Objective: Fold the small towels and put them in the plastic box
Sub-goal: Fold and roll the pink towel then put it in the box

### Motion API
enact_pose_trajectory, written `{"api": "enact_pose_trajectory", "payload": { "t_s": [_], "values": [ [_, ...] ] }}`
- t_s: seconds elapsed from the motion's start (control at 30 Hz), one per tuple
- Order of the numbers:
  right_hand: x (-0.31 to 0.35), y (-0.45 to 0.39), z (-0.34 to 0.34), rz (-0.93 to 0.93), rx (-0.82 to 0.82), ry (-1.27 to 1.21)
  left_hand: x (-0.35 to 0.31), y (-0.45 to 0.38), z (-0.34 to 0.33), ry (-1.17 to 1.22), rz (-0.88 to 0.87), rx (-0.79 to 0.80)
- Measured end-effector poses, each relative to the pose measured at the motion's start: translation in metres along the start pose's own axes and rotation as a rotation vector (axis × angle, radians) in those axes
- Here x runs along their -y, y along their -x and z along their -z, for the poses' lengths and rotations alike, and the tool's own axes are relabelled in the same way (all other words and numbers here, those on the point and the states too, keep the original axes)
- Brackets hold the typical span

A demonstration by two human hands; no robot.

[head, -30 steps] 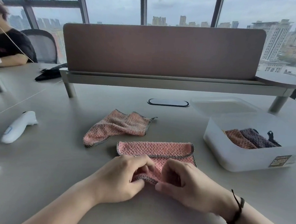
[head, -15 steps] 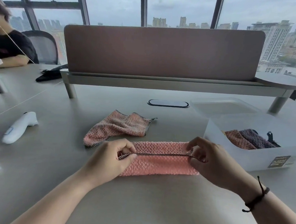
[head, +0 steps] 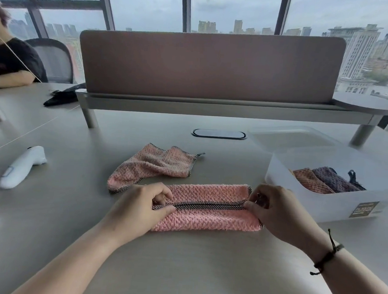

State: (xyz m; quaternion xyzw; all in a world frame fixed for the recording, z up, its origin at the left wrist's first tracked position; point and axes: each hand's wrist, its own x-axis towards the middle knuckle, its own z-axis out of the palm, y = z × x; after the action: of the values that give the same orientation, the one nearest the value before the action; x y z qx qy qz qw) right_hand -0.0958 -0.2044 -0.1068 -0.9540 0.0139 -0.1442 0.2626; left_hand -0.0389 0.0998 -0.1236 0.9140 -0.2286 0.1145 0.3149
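You had the pink towel [head: 207, 212] lying flat on the counter [head: 181, 271] straight in front of you, already doubled into a long strip whose long axis ran left to right. Its dark trimmed edges met in a line along the middle of the strip. Your left hand [head: 139, 208] pinched that trimmed edge at the strip's left end, thumb and curled fingers closed on the cloth; your right hand [head: 275, 212] pinched the same edge at the right end in the same way. So each hand held one short end, and the towel stretched between them.

That is the relation the next fold seemed to turn on: with the strip running across you, one end would need to travel sideways over the other, not away from you. The plastic box [head: 321, 204] stood just beside the right end of the strip, with folded towels [head: 322, 181] already inside, so your right hand was the nearer one for the drop.

A second pink towel [head: 153, 167] lay crumpled just beyond the strip, toward the left, not yet folded and nearer your left hand.
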Motion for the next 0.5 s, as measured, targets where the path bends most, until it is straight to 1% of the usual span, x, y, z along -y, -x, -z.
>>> {"api": "enact_pose_trajectory", "payload": {
  "t_s": [0.1,0.2,0.27,0.37,0.43,0.5],
  "values": [
    [0.000,0.002,-0.007,0.025,-0.047,0.070,0.000,0.000,0.001,-0.076,-0.001,0.011],
    [0.002,0.004,-0.013,0.044,-0.096,0.104,-0.001,-0.001,0.005,-0.198,-0.060,-0.001],
    [0.005,0.005,-0.013,0.070,-0.142,0.142,-0.002,-0.002,0.007,-0.244,-0.078,0.032],
    [0.016,0.010,-0.007,0.097,-0.212,0.243,-0.004,-0.001,0.006,-0.261,-0.058,0.095],
    [0.028,0.016,-0.002,0.080,-0.200,0.255,-0.007,0.000,0.006,-0.271,-0.048,0.089],
    [0.040,0.023,-0.002,0.040,-0.111,0.254,-0.009,0.001,0.006,-0.291,-0.038,0.078]
  ]
}}
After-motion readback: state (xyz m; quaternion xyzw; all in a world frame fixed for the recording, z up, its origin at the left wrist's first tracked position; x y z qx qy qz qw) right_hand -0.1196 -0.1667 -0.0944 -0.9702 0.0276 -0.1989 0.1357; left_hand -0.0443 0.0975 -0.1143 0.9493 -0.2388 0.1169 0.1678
